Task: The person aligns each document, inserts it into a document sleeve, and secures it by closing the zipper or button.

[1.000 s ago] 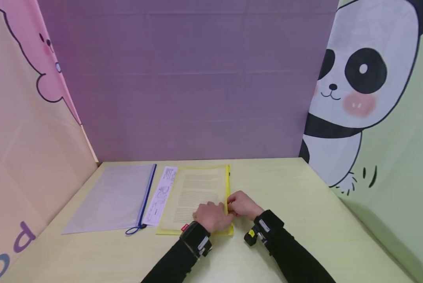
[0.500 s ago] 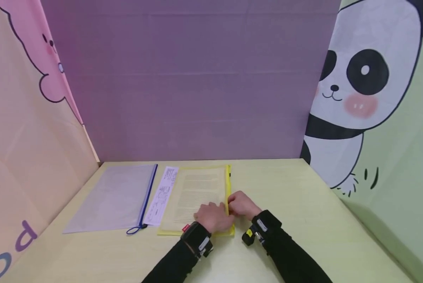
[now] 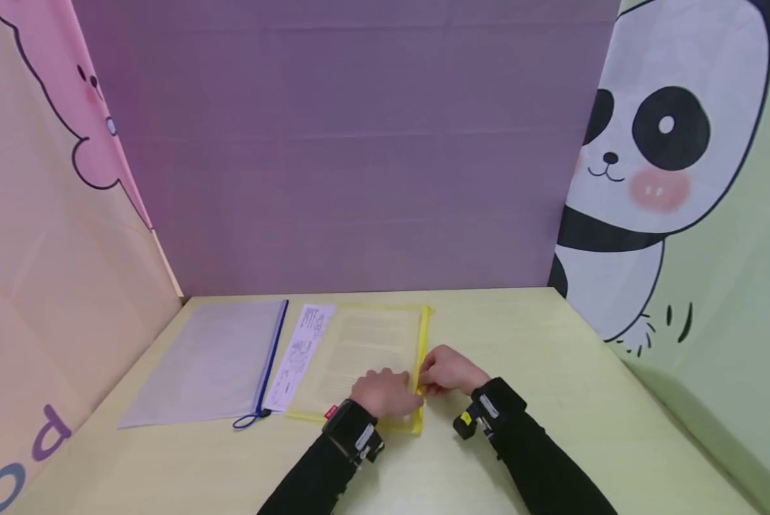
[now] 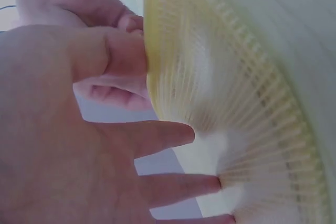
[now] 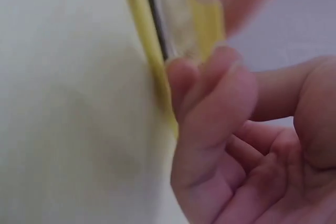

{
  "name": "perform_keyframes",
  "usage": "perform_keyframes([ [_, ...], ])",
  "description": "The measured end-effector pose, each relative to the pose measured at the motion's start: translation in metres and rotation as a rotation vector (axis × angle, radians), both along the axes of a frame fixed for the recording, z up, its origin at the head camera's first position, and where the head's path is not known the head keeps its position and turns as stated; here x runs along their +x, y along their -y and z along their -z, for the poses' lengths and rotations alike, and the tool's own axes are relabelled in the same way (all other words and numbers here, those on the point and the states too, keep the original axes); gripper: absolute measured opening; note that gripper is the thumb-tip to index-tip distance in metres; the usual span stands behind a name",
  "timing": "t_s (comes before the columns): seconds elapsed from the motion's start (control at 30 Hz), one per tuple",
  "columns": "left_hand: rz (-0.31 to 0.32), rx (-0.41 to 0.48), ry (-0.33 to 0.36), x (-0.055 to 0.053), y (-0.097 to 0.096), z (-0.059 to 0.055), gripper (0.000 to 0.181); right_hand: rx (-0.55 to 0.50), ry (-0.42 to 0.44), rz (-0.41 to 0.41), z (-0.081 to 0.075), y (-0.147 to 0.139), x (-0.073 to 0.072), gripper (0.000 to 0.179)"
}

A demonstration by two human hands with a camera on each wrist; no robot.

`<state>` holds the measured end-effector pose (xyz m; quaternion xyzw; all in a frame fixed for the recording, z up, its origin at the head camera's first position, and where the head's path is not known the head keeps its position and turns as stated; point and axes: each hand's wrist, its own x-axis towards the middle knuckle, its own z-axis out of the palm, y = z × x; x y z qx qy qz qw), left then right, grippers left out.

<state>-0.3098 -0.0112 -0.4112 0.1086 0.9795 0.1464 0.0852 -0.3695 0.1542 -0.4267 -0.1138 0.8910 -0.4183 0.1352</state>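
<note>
A yellow mesh zip pouch lies on the table, and printed text shows through it. My left hand is on its lower right part. In the left wrist view its fingers extend with their tips on the puckered mesh, while the thumb meets the yellow edge. My right hand is at the pouch's right edge. There its thumb and forefinger pinch the yellow border, beside a dark strip. What lies between those fingertips is hidden.
To the left, a whitish pouch with a blue zip edge and a blue cord loop lies flat. A narrow printed paper slip sits between the two pouches. A purple cloth stands behind the table.
The yellow pouch's upper right corner has shifted right and its lower edge has skewed, turning the pouch slightly. My right hand has moved a little to the right; my left stays nearly in place.
</note>
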Motion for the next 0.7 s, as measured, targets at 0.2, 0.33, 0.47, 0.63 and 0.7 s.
perform_keyframes([
  [0.2,0.041,-0.079,0.038,-0.002,-0.003,-0.001,0.062,-0.009,-0.02,0.085,-0.017,-0.024,-0.003,0.009],
  [0.33,0.093,-0.074,0.069,-0.002,-0.001,0.0,0.059,0.034,-0.062,0.125,-0.022,-0.043,-0.006,0.009],
  [0.47,0.142,-0.045,0.095,-0.004,0.004,0.0,0.056,0.187,-0.168,0.132,-0.022,-0.063,-0.014,0.008],
  [0.63,0.191,-0.024,0.107,-0.006,0.013,-0.003,0.063,0.417,-0.276,0.161,-0.022,-0.088,-0.026,0.015],
  [0.7,0.188,-0.015,0.114,-0.006,0.017,-0.004,0.06,0.465,-0.268,0.165,-0.022,-0.095,-0.031,0.02],
])
